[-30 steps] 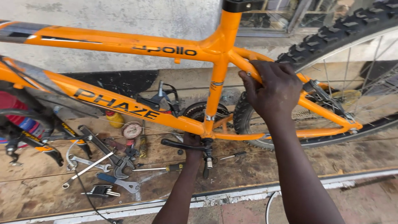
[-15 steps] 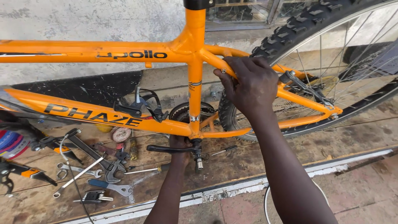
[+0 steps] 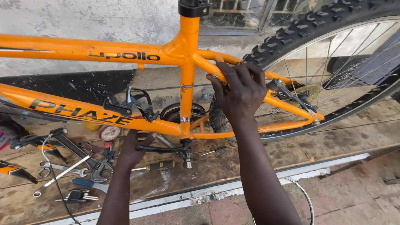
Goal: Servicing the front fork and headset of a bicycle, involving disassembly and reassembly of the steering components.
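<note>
An orange bicycle frame (image 3: 83, 50) stands sideways in front of me, its knobby rear wheel (image 3: 316, 25) at the right. My right hand (image 3: 239, 89) is closed around the upper rear stay of the frame, just behind the seat tube (image 3: 187, 79). Lower down, my left hand (image 3: 133, 148) grips the black crank arm (image 3: 164, 148) under the bottom bracket. A black pedal (image 3: 131, 106) sticks up above the down tube.
Tools lie on the dirty ground at the left: an adjustable wrench (image 3: 98, 168), spanners (image 3: 58, 168), a yellow-handled screwdriver (image 3: 160, 166) and a black multi-tool (image 3: 77, 196). A white ledge edge (image 3: 216, 189) runs across below. A thin rim (image 3: 306, 200) lies on the reddish paving.
My view has shifted, so the bike sits further right and lower in frame. Both hands keep their grips on the stay and the crank arm.
</note>
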